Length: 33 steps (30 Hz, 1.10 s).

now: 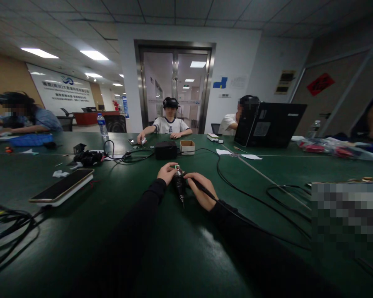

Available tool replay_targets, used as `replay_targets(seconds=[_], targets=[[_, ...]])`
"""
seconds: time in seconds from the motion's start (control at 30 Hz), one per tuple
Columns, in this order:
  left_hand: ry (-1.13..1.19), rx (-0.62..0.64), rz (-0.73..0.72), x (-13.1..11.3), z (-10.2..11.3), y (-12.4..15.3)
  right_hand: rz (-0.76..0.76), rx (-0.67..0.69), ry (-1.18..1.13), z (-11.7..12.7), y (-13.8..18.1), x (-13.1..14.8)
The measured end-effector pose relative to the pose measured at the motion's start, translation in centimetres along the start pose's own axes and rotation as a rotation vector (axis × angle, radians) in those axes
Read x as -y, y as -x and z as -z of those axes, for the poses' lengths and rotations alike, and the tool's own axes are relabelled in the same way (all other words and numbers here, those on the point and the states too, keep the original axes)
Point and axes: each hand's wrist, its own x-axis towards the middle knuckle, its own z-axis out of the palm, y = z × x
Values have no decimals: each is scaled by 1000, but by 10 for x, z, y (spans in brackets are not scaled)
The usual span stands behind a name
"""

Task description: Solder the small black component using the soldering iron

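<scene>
Ahead of me on the green table (186,248) is a black tool (179,184) with a metal collar at its far end and a thin metal rod pointing toward me. A small green piece (177,167), seemingly a circuit board, sits at that far end. The fingers of my left hand (167,172) are pinched together on the green piece. My right hand (203,191) grips a black pen-shaped soldering iron (202,187), its cord running back along my forearm. The iron's tip points at the collar; whether it touches is too small to tell.
A phone (64,187) lies on a white block at left, with coiled cables near it. Beyond my hands stand a black box (165,150) and a small open carton (187,147). A cord (230,178) crosses at right. Co-workers sit around the table, one behind a black computer case (270,125).
</scene>
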Motion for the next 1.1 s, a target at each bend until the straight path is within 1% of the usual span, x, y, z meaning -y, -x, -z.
replay_targets(seconds=[0.33, 0.57, 0.77, 0.93, 1.1], targets=[[24, -17, 28, -5, -2, 3, -8, -26, 28, 2, 0, 1], [0, -22, -10, 2, -1, -1, -4, -13, 32, 2, 0, 0], [8, 2, -15, 3, 0, -1, 15, -38, 22, 2, 1, 3], [15, -5, 4, 0, -1, 0, 30, -10, 24, 1, 1, 6], [-3, 0, -10, 4, 1, -2, 21, -1, 37, 0, 1, 5]])
